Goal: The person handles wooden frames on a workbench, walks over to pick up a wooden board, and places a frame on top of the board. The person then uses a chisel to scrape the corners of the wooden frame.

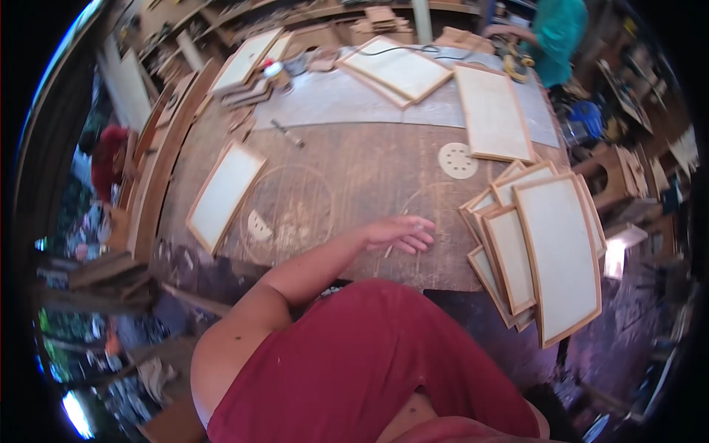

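Observation:
My left hand (402,233) reaches over the wooden workbench (362,162) near its front edge, fingers stretched out and nothing in its grasp. Close to the fingers lies a thin pale strip (388,252), too small to name. On the right, an uneven stack of white panels with wooden edging (559,251) overhangs the bench corner. One similar panel (226,196) rests by itself on the left. A round sanding disc with holes (457,160) lies behind my hand, and a torn or folded piece of disc (258,226) is to its left. My right hand is out of view.
More edged panels (399,68) lie on a grey sheet (317,103) at the back. A slim tool (286,134) and a small bottle (278,76) are on the bench. A person in a teal shirt (561,37) handles a yellow power tool (517,63); another in red (111,159) is far left.

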A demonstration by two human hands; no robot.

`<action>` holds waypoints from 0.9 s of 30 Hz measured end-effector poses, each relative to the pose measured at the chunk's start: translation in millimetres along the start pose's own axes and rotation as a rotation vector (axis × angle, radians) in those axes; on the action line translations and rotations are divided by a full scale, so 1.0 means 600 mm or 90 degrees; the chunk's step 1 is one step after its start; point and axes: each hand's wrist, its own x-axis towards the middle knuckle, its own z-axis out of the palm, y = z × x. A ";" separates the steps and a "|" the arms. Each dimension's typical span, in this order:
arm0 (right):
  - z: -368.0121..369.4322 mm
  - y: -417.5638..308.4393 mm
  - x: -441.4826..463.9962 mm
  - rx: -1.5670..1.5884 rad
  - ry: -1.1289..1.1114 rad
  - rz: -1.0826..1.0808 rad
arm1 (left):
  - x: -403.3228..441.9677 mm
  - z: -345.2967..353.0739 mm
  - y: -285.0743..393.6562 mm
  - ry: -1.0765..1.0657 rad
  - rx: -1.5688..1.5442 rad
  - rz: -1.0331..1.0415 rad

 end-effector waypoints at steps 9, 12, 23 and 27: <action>0.077 -0.113 -0.032 -0.168 -0.060 -0.035 | -0.339 -0.245 -0.019 0.519 0.131 0.122; 0.101 -0.164 -0.060 -0.223 -0.036 -0.054 | -0.475 -0.383 -0.049 0.799 0.186 0.154; 0.271 -0.491 -0.221 -0.196 0.078 -0.070 | -0.830 -0.757 -0.182 1.202 0.599 -0.077; 0.297 -0.488 -0.210 -0.207 0.214 -0.109 | -0.837 -0.756 -0.177 1.109 0.601 -0.181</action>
